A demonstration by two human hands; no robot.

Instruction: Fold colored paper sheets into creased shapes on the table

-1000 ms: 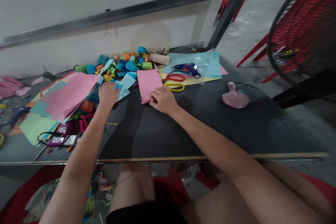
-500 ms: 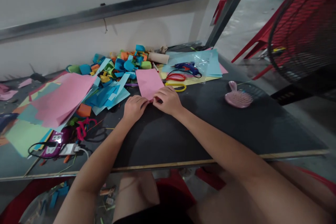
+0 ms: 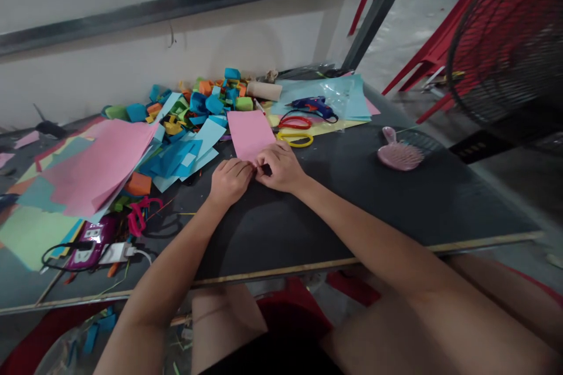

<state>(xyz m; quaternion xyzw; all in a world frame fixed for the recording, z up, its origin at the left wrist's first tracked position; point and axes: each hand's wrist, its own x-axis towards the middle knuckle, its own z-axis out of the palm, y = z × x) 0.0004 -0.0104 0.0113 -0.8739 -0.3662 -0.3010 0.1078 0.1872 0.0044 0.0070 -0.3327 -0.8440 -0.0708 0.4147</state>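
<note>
A pink sheet of paper [image 3: 250, 133] lies on the dark table in front of me. Its near edge is pinched between the fingers of my left hand [image 3: 232, 181] and my right hand [image 3: 280, 167], whose fingertips nearly meet. That edge is mostly hidden by the fingers and looks curled or folded. Just beyond my right hand lie scissors with a yellow handle [image 3: 295, 140] and a red handle [image 3: 295, 122]. Light blue paper strips [image 3: 206, 146] rest to the left of the pink sheet.
Behind is a heap of coloured paper pieces [image 3: 214, 104], a cardboard tube [image 3: 264, 91] and a blue glue gun [image 3: 315, 106]. Larger pink sheets [image 3: 99, 164] and a purple power strip [image 3: 92, 243] lie left. A pink hairbrush [image 3: 399, 155] and a fan [image 3: 505, 53] are right.
Both hands stay at the near edge of the pink paper, with fingers slightly shifted and my left hand a little closer to the right one. The whole view has shifted slightly.
</note>
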